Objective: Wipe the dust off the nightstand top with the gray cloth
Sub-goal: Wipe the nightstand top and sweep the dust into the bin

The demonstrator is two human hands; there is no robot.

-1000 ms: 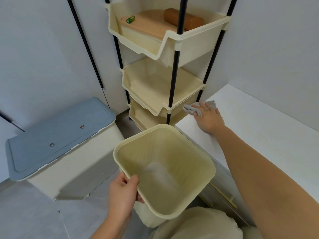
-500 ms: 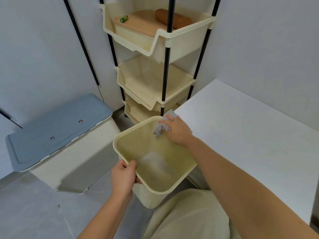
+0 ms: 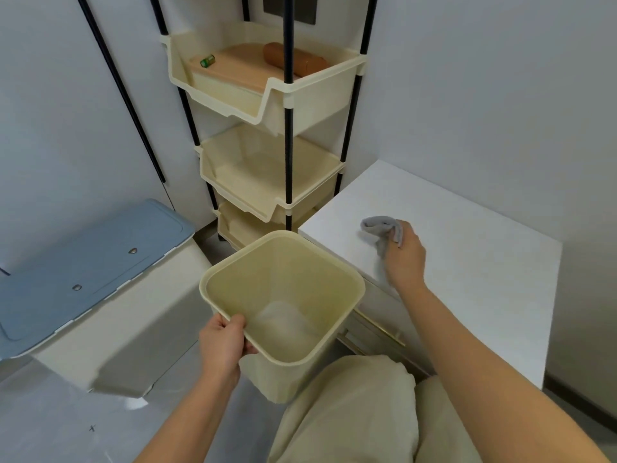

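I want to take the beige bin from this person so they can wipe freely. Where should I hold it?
Likely the beige bin's far-left rim, reaching from above and the left. The thin lip is bare there, the left hand grips the near corner, and the nightstand crowds its right side.

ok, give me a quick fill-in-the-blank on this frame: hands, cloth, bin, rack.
1. The right hand holds the cloth, which is ____ in colour, at the nightstand top.
2. The left hand grips the bin by its ____.
3. The brown cylinder lies in the ____ tier of the rack.
4. The container lid on the left is ____.

Missing words: gray; rim; top; blue.
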